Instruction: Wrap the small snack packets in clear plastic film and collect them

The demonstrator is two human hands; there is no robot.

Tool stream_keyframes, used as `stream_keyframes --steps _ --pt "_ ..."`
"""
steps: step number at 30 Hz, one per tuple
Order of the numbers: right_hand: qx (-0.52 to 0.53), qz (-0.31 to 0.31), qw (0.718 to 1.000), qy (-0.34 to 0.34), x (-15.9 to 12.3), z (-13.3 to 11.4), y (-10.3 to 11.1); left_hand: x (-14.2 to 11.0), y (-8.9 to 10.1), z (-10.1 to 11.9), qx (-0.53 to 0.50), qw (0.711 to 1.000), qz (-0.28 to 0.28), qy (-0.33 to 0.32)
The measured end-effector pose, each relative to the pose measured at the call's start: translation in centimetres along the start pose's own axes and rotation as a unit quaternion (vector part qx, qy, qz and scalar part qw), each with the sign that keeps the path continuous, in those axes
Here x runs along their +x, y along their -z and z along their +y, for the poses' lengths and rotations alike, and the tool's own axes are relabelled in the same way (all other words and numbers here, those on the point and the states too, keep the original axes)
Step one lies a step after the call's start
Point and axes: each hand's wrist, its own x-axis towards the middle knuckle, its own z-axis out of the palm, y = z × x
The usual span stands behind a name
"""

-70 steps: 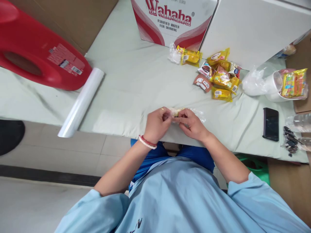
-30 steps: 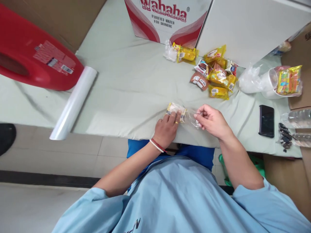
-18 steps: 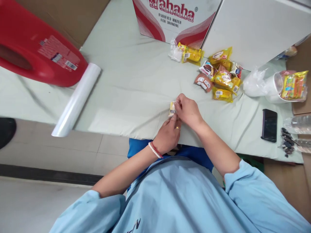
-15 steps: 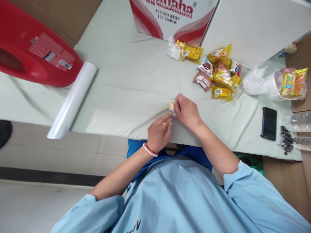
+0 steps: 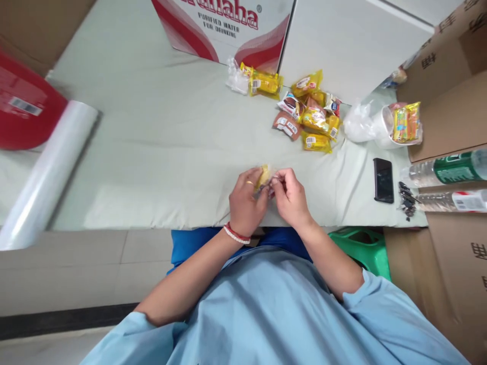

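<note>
Between my hands, just above the table's front edge, is a small yellow snack packet point(image 5: 264, 176) with a clear, crinkled part. It is partly covered by fingers and blurred, so I cannot tell whether it is torn. My left hand point(image 5: 246, 200), with a ring and a red and white bracelet, is closed on the packet's left side. Thumb and fingers of my right hand point(image 5: 292, 198) pinch its right end, close against the left fingertips. Beyond them lies a pile of wrapped snacks point(image 5: 314, 119) in yellow, brown and white wrappers.
A white plastic roll point(image 5: 49, 172) overhangs the table's front edge beside a red container point(image 5: 26, 104). Water cartons point(image 5: 224, 30) stand at the back. To the right are white cups point(image 5: 383, 120), a phone point(image 5: 383, 180), dark small items point(image 5: 407, 200) and bottles point(image 5: 452, 169).
My left hand has come up to the packet and now grips it together with my right hand. More of the packet's yellow shows. The view has shifted to the right.
</note>
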Motion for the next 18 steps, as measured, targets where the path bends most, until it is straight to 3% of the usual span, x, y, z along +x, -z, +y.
stream_keyframes --steps 2,6,10,15,18 --pt "0.063 -0.001 0.997 -0.049 -1.2 1.2 0.6 -0.8 -1.0 0.4 0.048 0.996 0.012 -0.071" --pt "0.145 0.010 0.980 -0.137 -2.8 3.9 1.4 -2.6 -3.1 0.3 0.118 0.974 -0.021 -0.190" --pt "0.213 0.040 0.963 -0.159 -3.4 4.6 2.3 -4.6 -4.1 0.0 0.082 0.951 -0.045 -0.294" --pt "0.287 0.003 0.939 -0.191 -2.9 3.9 3.1 -4.3 -3.0 0.2 -0.048 0.953 -0.077 -0.290" --pt "0.301 -0.010 0.932 -0.201 -2.8 4.2 3.2 -3.2 -2.0 0.5 -0.064 0.946 -0.126 -0.292"
